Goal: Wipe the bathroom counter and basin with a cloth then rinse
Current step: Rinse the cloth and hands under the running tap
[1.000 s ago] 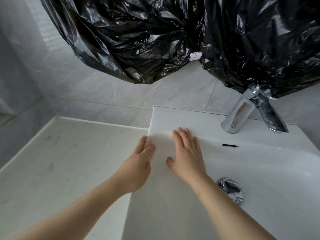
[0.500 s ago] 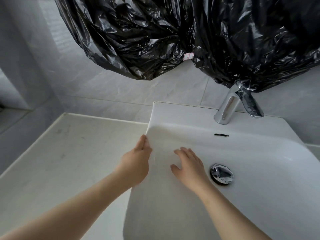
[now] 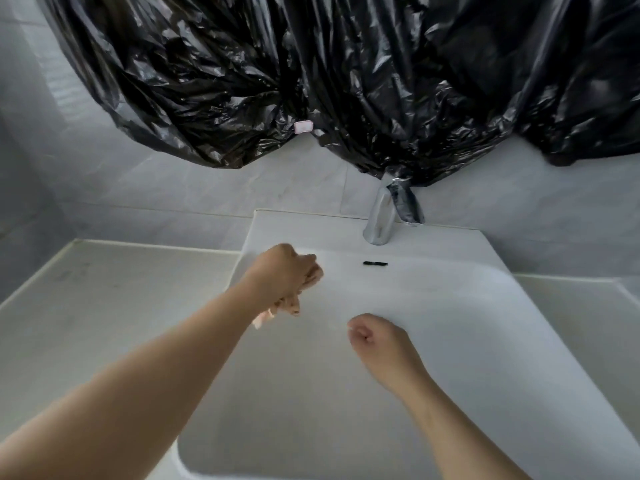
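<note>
Hands over basin (image 3: 457, 323) — left (image 3: 281, 276) grips cloth (image 3: 264, 318) (pinkish), right (image 3: 378, 345) fisted, empty.

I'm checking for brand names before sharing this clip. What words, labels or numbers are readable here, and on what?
No text here is readable.
Small pink tag on the black plastic sheeting: too blurred to read.
Faucet, basin, cloth in the left hand: no lettering visible.

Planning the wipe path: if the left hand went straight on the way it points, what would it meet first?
Likely the back ledge of the basin, then the faucet beyond; its height over the ledge is unclear. The left hand grips a pinkish cloth.
</note>
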`<state>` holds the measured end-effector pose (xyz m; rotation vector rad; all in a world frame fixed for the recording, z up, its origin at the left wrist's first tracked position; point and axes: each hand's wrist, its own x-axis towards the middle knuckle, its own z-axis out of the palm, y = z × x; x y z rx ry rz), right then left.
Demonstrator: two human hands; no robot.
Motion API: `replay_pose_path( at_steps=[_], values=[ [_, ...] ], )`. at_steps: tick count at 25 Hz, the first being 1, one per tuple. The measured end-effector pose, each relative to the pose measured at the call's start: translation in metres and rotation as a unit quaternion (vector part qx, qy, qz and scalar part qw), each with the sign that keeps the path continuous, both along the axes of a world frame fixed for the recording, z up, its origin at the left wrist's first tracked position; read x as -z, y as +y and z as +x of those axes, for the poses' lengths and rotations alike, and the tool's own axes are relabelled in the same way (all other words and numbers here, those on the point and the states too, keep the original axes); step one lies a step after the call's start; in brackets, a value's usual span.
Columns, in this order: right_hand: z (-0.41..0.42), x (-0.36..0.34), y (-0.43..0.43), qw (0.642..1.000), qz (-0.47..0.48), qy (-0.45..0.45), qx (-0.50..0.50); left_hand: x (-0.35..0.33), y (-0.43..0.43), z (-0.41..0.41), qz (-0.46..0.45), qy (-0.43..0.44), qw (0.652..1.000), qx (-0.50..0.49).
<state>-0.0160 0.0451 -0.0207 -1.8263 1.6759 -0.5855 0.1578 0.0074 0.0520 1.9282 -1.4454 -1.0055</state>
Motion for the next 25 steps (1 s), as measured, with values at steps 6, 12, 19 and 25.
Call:
replay_pose_path(
  at_steps=[6, 12, 19, 25],
  values=[
    [-0.055, -0.055, -0.027, 0.975, -0.166, -0.061, 0.135, 0.042, -0.023, -0.073, 0.140, 0.470, 0.867, -0.093],
    [-0.046, -0.098, -0.079, 0.945, -0.290, -0.122, 0.085, 0.031, -0.028, -0.107, 0.201, 0.576, 0.792, -0.025],
    [-0.027, -0.113, -0.122, 0.926, -0.377, -0.006, -0.024, 0.032, -0.031, -0.107, 0.182, 0.596, 0.781, -0.038],
    [-0.029, -0.119, -0.126, 0.930, -0.364, -0.022, -0.039, 0.033, -0.032, -0.108, 0.185, 0.575, 0.793, -0.081]
  ],
)
